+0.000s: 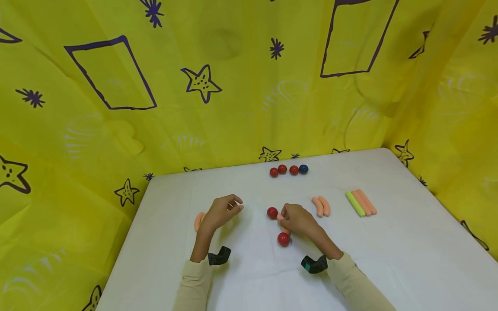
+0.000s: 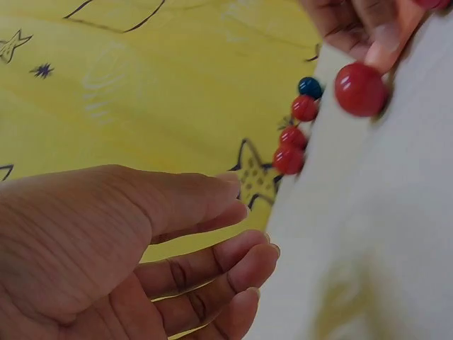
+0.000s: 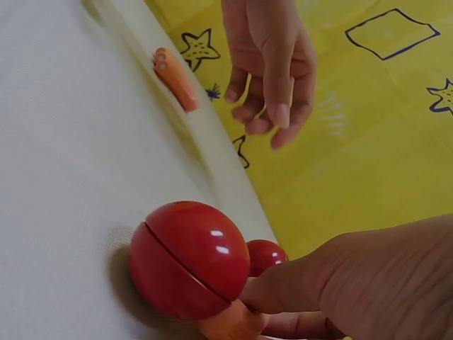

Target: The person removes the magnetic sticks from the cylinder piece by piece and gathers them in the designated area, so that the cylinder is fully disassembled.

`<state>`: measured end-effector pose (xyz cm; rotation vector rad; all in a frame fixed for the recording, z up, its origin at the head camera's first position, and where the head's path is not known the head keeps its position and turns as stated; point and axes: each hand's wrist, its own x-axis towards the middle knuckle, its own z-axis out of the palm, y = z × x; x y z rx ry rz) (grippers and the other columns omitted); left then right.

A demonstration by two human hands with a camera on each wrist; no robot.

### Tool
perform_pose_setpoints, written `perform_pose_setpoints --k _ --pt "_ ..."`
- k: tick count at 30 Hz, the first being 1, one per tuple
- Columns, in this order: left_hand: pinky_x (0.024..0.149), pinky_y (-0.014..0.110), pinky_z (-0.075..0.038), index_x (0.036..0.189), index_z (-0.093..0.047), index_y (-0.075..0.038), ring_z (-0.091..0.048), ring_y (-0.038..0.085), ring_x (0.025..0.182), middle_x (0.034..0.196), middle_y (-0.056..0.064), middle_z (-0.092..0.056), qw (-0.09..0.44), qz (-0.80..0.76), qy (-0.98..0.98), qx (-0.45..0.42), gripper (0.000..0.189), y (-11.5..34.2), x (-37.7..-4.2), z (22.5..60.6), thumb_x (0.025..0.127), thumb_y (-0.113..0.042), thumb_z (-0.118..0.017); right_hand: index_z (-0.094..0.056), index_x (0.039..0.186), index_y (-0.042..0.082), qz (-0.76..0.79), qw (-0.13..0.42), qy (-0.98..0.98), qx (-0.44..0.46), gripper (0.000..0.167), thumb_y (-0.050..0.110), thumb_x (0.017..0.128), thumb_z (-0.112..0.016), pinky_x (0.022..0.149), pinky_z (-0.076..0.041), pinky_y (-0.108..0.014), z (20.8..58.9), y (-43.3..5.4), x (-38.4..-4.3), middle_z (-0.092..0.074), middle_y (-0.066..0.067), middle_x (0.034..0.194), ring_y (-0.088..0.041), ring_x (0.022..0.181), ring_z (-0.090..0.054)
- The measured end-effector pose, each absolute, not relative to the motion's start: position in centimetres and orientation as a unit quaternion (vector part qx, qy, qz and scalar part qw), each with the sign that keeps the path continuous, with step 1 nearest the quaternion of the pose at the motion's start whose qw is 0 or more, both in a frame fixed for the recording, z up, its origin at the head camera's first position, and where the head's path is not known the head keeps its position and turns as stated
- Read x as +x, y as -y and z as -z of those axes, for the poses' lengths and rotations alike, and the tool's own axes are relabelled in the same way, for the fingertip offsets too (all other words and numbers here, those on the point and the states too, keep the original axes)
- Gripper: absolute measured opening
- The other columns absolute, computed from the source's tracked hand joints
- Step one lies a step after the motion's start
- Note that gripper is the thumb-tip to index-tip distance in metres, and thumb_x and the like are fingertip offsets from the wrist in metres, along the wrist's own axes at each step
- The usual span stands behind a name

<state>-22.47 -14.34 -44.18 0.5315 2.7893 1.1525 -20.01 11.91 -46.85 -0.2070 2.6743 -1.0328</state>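
Note:
Near the middle of the white table, my right hand (image 1: 298, 219) pinches a short orange stick (image 1: 287, 231) between thumb and fingers. One red ball (image 1: 272, 212) sits at the stick's far end, and a second red ball (image 1: 284, 239) at its near end. In the right wrist view the near red ball (image 3: 190, 259) shows a dark seam and meets the orange stick (image 3: 230, 322). My left hand (image 1: 223, 211) hovers over the table to the left, fingers loosely bent and nothing in them. Beside its wrist lie curved orange pieces (image 1: 199, 220), partly hidden by the hand.
Toward the back edge stand three red balls (image 1: 282, 169) and a blue ball (image 1: 303, 169) in a row. Right of my right hand lie two curved orange pieces (image 1: 320, 206), then a green stick (image 1: 355, 204) beside two straight orange sticks (image 1: 364, 202). A yellow patterned curtain (image 1: 233, 121) hangs behind.

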Motion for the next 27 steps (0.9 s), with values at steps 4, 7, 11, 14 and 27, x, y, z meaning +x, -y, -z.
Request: perform_pose_setpoints --k 4,7,11,14,27 --pt "0.073 0.031 -0.053 0.112 -0.066 -0.005 -0.066 0.023 0.09 0.092 0.008 -0.068 0.085 -0.373 -0.902 0.199 0.023 13.0 -22.4 45.0 0.094 -0.02 -0.065 -0.064 0.093 0.007 0.35 0.116 -0.927 -0.069 0.014 0.02 0.091 -0.069 0.059 -0.04 -0.027 47.1 -11.7 -20.1 -0.058 -0.002 0.068 -0.015 0.065 -0.053" --pt "0.072 0.029 -0.053 0.117 -0.063 -0.004 -0.066 0.023 0.092 0.095 0.009 -0.068 0.117 -0.368 -0.897 0.215 0.028 12.3 -22.4 45.6 0.093 -0.02 -0.066 -0.066 0.093 0.007 0.349 0.092 -0.929 -0.083 0.014 0.02 0.091 -0.069 0.063 -0.044 -0.028 47.3 -11.5 -20.2 -0.059 -0.002 0.077 -0.015 0.071 -0.053" --pt "0.07 0.025 -0.051 0.118 -0.062 -0.002 -0.065 0.021 0.089 0.097 0.011 -0.068 0.142 -0.362 -0.889 0.244 0.032 11.4 -22.2 46.1 0.091 -0.018 -0.069 -0.069 0.092 0.007 0.355 0.065 -0.926 -0.11 0.011 0.018 0.09 -0.07 0.07 -0.048 -0.031 47.7 -11.3 -20.4 -0.063 -0.002 0.083 -0.014 0.076 -0.055" --pt "0.07 0.025 -0.051 0.116 -0.062 -0.001 -0.064 0.021 0.087 0.097 0.014 -0.068 0.141 -0.363 -0.883 0.261 0.033 10.8 -22.1 46.3 0.089 -0.017 -0.071 -0.071 0.093 0.008 0.361 0.051 -0.922 -0.129 0.009 0.016 0.089 -0.071 0.071 -0.048 -0.031 47.9 -11.2 -20.5 -0.063 -0.002 0.083 -0.013 0.076 -0.055" --pt "0.065 0.022 -0.044 0.108 -0.066 -0.001 -0.054 0.013 0.076 0.087 0.009 -0.063 0.058 -0.335 -0.911 0.232 0.03 7.7 -21.2 47.7 0.085 -0.019 -0.076 -0.073 0.096 0.007 0.364 0.046 -0.921 -0.131 0.01 0.014 0.089 -0.071 0.076 -0.05 -0.034 48.1 -10.9 -20.6 -0.064 -0.002 0.087 -0.014 0.08 -0.057"
